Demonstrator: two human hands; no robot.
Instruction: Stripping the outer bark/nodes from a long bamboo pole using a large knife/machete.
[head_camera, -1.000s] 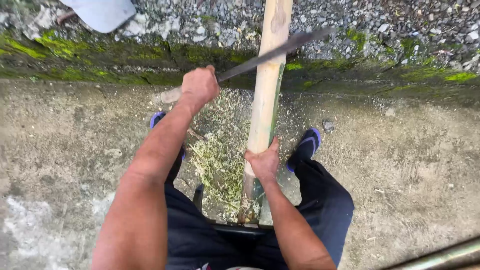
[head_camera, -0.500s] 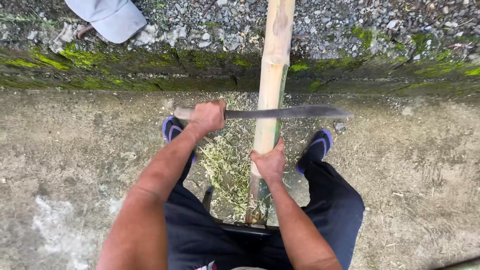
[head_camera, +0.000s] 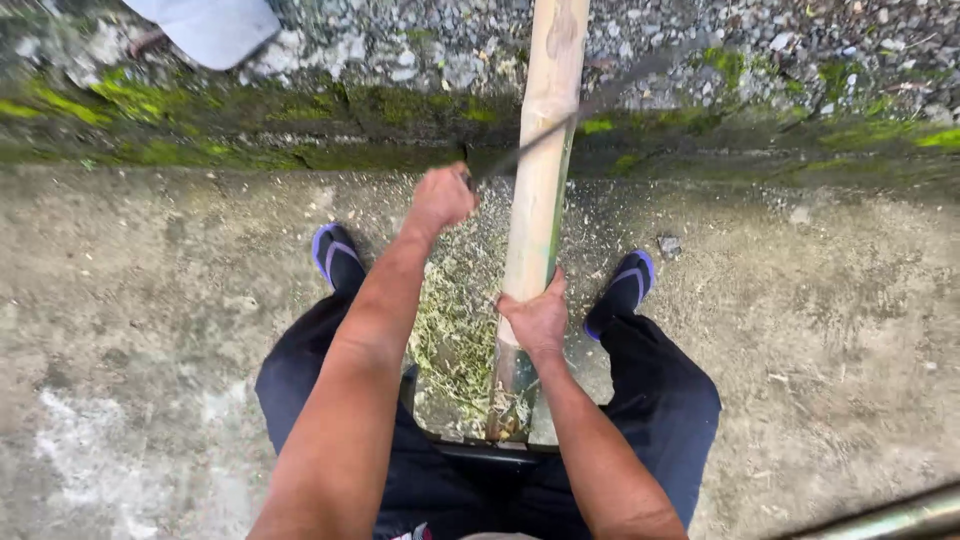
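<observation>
**Well, most of this pole is scraped, bottom bit still green**

So I'm sitting with the long pale bamboo pole running out between my feet, its near end propped down by the dark edge of my seat. Most of what shows of it looks bare and tan already, and there's a good heap of greenish stringy shavings on the rough concrete floor between my legs. Green skin remains near the bottom end and in a strip along the right side, so by my reckoning there's more scraping left.

My left hand is stretched well forward, fist wrapped tight around the handle of the long dark machete blade, which is blurred and crosses the pole at a slant up toward the gravel. My right hand sits closer in, clamped around the pole's lower part, arm bent, steadying it.
</observation>
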